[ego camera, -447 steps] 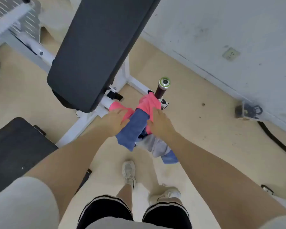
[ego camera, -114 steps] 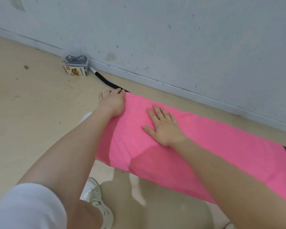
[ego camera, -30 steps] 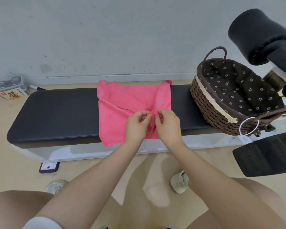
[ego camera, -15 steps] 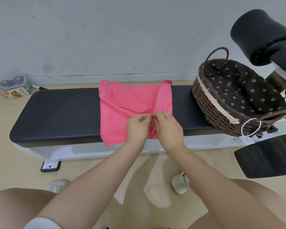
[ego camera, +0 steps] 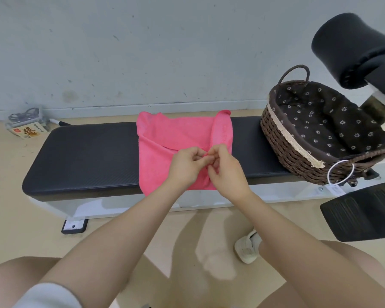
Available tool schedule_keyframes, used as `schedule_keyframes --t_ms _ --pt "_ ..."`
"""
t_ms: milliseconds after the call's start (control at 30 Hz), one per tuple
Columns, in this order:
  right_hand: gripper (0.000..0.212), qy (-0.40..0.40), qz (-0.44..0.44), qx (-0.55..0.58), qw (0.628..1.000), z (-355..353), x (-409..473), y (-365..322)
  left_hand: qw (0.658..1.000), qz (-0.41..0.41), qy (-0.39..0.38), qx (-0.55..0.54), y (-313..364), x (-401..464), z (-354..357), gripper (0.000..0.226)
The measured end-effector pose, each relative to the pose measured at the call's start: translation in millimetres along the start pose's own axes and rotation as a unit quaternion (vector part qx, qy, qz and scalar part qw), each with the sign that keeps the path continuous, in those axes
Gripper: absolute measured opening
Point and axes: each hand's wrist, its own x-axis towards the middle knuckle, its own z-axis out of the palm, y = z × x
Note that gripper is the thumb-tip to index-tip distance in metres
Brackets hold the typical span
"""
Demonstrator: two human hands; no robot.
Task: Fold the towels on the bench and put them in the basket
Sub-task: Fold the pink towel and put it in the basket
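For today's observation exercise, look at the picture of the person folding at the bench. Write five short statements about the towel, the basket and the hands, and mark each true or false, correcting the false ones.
1. The pink towel lies across the black bench. True.
2. The basket already holds a folded towel. False: only its flowered lining shows inside.
3. Both hands pinch the towel close together near its front edge. True: the left hand and right hand meet there.
4. The basket stands on the floor. False: it sits on the bench's right end.
5. The towel is folded into a neat square. False: it is rumpled, with its right edge turned over.
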Motion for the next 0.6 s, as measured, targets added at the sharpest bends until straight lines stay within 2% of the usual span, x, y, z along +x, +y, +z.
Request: schedule_keyframes --t_ms 100,200,333,467,600 --pt "0.024 0.033 -0.027 -0.031 0.999 -2 0 -11 0.999 0.028 -0.01 0.021 14 3 -9 0.022" --pt "0.034 0.067 -0.041 -0.092 0.993 -8 7 -21 0.998 0.055 0.028 0.029 34 4 -23 0.022" --pt "0.046 0.097 0.01 -0.123 0.988 -21 20 -31 0.99 0.045 0.096 -0.097 70 -3 -46 0.024" --pt "0.04 0.131 0.055 -0.089 0.986 -36 20 -44 0.954 0.039 0.159 -0.252 104 -10 -75 0.022" --pt "0.037 0.126 0.082 -0.159 0.976 -47 15 -45 0.923 0.025 0.199 -0.327 111 -23 -98 0.018"
